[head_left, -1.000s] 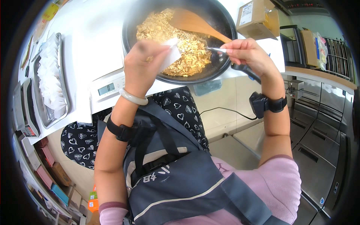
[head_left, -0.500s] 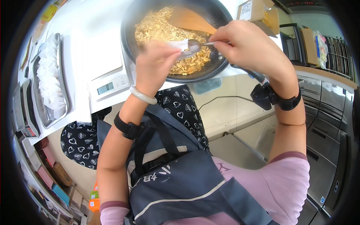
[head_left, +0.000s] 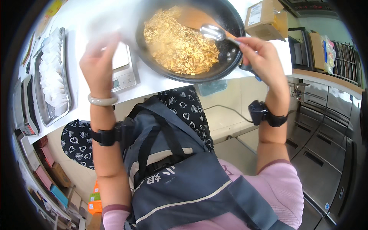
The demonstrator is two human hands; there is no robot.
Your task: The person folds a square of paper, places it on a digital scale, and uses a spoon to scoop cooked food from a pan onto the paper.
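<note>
My right hand (head_left: pixel 260 57) pinches the handle of a metal spoon (head_left: pixel 212 32) over the right part of a black frying pan (head_left: pixel 191 79). The pan holds loose yellow-brown flakes and shavings (head_left: pixel 184 46). A wooden spatula (head_left: pixel 195 18) lies across them, partly behind the spoon. My left hand (head_left: pixel 99 63) is raised beside the pan, in front of a white digital scale (head_left: pixel 124 79). Its fingers are bent together and partly blurred. Anything between them is hard to tell from the white table behind.
At left a metal tray (head_left: pixel 68 94) holds several white packets (head_left: pixel 51 73). Another dark scale (head_left: pixel 28 107) stands beyond it. An opened cardboard box (head_left: pixel 266 19) sits right of the pan. A clear plastic container (head_left: pixel 212 87) shows below the table edge.
My left hand has moved left from over the pan with its white packet, to the scale. My right hand has swung right, lifting the spoon out of the packet's mouth.
</note>
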